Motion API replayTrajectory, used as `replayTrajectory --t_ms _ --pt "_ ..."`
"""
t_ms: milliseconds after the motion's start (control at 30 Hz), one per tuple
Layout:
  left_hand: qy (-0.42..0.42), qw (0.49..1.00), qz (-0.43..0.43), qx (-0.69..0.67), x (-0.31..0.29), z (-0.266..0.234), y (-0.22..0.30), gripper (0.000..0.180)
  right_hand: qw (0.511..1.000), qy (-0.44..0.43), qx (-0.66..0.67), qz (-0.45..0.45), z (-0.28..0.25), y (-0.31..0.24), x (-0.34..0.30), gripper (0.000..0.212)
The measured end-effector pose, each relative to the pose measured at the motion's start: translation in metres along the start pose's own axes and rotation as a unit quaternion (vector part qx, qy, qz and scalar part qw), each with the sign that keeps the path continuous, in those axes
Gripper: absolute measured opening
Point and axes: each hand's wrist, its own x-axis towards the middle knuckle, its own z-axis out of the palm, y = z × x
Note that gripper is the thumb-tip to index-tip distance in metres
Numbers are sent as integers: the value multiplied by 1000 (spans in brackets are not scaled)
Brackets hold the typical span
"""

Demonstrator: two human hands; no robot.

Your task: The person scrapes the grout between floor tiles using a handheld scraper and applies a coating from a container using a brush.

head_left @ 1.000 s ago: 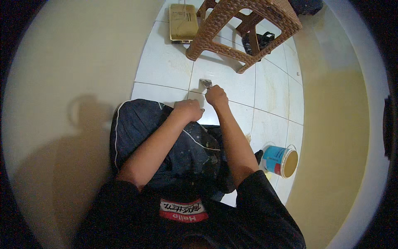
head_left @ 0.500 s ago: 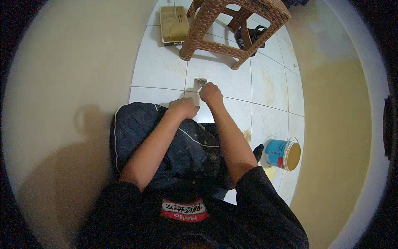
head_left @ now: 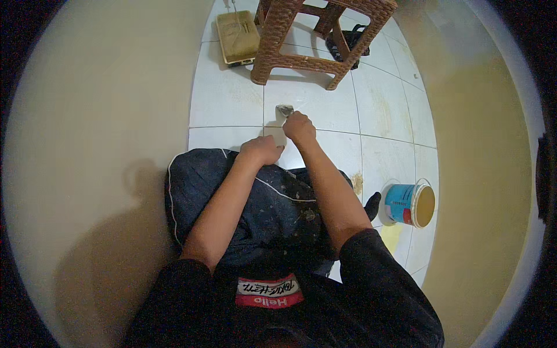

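Note:
My right hand (head_left: pixel 300 126) is closed round the handle of a putty knife (head_left: pixel 284 108), whose dirty metal blade meets the white tiled floor (head_left: pixel 229 93). The handle is mostly hidden in the fist. Just to the left and nearer, my left hand (head_left: pixel 261 150) has its fingers curled, low by my knee in dark trousers (head_left: pixel 232 185). The fingertips of the left hand are hidden. Beside them is a pale beige patch (head_left: pixel 275 136); I cannot tell whether it is an object or a shadow.
A brown woven-pattern stool (head_left: pixel 301 61) stands ahead. Left of it lies a paint tray (head_left: pixel 239 39) with brownish paint. Behind the stool is a black bag (head_left: pixel 342 43). A blue and white paint bucket (head_left: pixel 403 204) sits at the right. Walls rise on both sides.
The view has shifted a little, so most things sit further right. The putty knife has slid slightly away from me along the floor. Both hands keep their grip.

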Motion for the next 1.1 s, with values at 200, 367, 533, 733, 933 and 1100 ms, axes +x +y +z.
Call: replayTrajectory --t_ms 200,367,533,733,933,1100 --pt "2 1000 2 14 -3 2 2 56 999 23 24 15 -5 -1 -7 32" --pt "19 1000 -1 1 1 6 -3 56 1000 3 23 10 -2 -9 -10 33" --pt "-2 1000 3 5 -2 0 0 55 999 -7 42 28 -4 -6 -8 32" --pt "26 999 14 18 7 11 -9 57 999 -8 26 29 1 -10 -11 32" --pt "-6 1000 2 6 1 0 -3 57 1000 2 -8 20 -1 -15 -8 31" --pt "-9 1000 7 10 -1 -3 3 56 999 31 30 18 5 -9 -4 31"
